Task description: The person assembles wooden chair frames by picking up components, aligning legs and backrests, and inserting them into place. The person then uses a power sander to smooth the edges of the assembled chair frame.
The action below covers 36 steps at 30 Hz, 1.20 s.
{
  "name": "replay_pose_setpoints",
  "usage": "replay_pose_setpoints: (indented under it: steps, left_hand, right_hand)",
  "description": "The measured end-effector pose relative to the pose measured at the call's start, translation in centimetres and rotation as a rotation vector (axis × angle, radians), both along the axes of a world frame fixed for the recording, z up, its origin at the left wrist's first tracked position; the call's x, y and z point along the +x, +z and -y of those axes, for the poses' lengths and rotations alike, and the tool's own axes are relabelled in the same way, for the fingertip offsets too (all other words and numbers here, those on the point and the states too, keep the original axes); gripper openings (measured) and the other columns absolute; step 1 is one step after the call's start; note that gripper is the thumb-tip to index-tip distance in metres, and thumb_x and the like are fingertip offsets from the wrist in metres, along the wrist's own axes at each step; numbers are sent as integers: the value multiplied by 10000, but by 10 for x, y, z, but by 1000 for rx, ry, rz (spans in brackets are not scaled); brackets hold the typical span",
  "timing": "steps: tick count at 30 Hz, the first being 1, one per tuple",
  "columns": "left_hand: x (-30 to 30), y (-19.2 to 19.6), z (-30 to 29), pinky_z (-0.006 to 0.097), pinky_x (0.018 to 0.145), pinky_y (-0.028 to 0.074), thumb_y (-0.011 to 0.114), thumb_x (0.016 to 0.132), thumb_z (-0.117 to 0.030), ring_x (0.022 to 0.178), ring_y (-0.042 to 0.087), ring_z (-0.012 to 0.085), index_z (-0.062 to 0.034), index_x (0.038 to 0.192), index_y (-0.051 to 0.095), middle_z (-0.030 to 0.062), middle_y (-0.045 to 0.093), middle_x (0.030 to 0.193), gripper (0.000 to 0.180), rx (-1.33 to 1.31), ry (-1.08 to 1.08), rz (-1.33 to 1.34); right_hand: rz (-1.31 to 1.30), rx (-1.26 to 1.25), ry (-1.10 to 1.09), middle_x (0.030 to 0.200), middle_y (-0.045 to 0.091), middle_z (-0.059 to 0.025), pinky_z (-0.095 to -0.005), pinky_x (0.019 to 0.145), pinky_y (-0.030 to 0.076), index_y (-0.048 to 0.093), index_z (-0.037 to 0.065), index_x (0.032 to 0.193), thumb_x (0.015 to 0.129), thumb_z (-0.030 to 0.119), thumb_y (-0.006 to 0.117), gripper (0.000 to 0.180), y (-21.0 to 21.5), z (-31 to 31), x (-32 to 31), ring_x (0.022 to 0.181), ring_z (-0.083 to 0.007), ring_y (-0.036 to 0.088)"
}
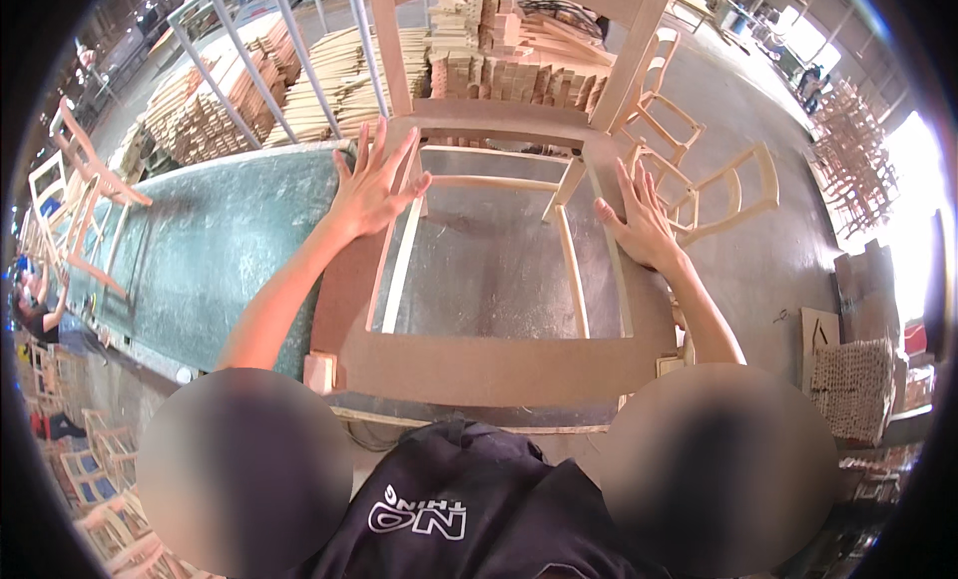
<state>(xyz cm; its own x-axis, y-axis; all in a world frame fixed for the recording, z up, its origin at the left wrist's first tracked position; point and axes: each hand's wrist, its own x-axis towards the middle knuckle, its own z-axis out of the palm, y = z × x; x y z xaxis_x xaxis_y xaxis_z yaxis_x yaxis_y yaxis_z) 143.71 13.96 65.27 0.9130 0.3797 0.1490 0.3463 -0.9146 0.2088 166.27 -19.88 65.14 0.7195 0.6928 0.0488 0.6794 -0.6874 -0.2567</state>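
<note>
A wooden chair frame [499,370] stands in front of me, its seat a flat brown border around a large rectangular opening. Through that opening the pale lower rails and legs show. The backrest posts rise at the far side. My left hand [371,188] lies on the seat's left border near the far corner, fingers spread. On the right border rests my right hand [641,222], its fingers stretched forward and the thumb apart. Neither hand holds anything. Small wooden blocks [321,372] show at the seat's near left corner.
A worn green table [239,250] extends to the left, with another wooden chair [100,200] on it. Stacked wood strips [334,75] lie behind metal bars [284,45]. More chairs [738,195] stand on the floor at right. A person [45,315] is at far left.
</note>
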Motion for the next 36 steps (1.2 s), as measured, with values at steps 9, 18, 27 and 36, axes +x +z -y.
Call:
replay_pose_setpoints:
  steps: [9, 18, 27, 36]
  left_hand:
    - [-33, 62, 6, 668, 1068, -137, 252, 814, -832, 1448, -159, 331, -316, 1528, 134, 100, -139, 1587, 889, 120, -132, 292]
    - [-74, 7, 41, 681, 1061, -128, 346, 807, -814, 1454, -132, 361, -267, 1537, 119, 135, -81, 1595, 940, 14, -133, 58]
    - [-109, 72, 60, 682, 1070, -87, 197, 745, -899, 1455, -132, 350, -222, 1535, 157, 137, -84, 1595, 1041, -53, -224, 209]
    - [-192, 27, 101, 670, 1056, -134, 224, 729, -908, 1430, -139, 448, -171, 1535, 158, 256, -81, 1564, 1095, 17, -170, -24]
  right_hand:
    - [232, 150, 111, 1576, -19, -217, -624, 1129, 77, 63, 244, 1539, 928, 663, 332, 788, 71, 9, -4, 1455, -391, -25]
    - [183, 18, 222, 1554, -37, -277, -614, 1132, 35, 74, 232, 1539, 891, 686, 392, 852, 15, 24, -31, 1447, -421, -63]
    - [229, 185, 308, 1562, -27, -262, -625, 1118, -14, 128, 209, 1536, 830, 795, 344, 943, 111, 79, -78, 1446, -425, -74]
    - [171, -61, 371, 1549, 11, -292, -632, 1105, -79, 206, 179, 1520, 720, 906, 285, 1084, 53, 109, -133, 1426, -490, -52]
